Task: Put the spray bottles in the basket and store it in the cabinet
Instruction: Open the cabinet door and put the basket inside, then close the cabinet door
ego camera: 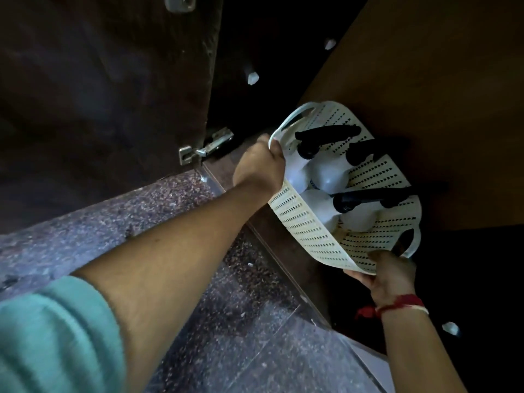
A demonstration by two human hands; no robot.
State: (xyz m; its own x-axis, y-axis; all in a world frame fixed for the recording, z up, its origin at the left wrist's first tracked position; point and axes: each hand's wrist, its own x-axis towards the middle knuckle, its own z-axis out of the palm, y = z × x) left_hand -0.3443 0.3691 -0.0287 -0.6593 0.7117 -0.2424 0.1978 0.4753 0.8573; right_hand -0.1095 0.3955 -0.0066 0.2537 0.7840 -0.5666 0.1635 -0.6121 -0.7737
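Note:
A cream perforated plastic basket (300,222) is held at the mouth of a dark wooden cabinet (425,80). Three white spray bottles (329,173) with black trigger heads lie packed inside it. My left hand (259,165) grips the basket's rim at its upper left end. At the lower right end my right hand (385,275), with a red thread on its wrist, holds the basket from below. The basket is partly over the cabinet's bottom board (272,231).
The open cabinet door (99,95) stands at the left on a metal hinge (209,147). Speckled stone floor (198,293) runs below the cabinet's front edge. Small white shelf pegs (252,78) stick out inside the dark cabinet.

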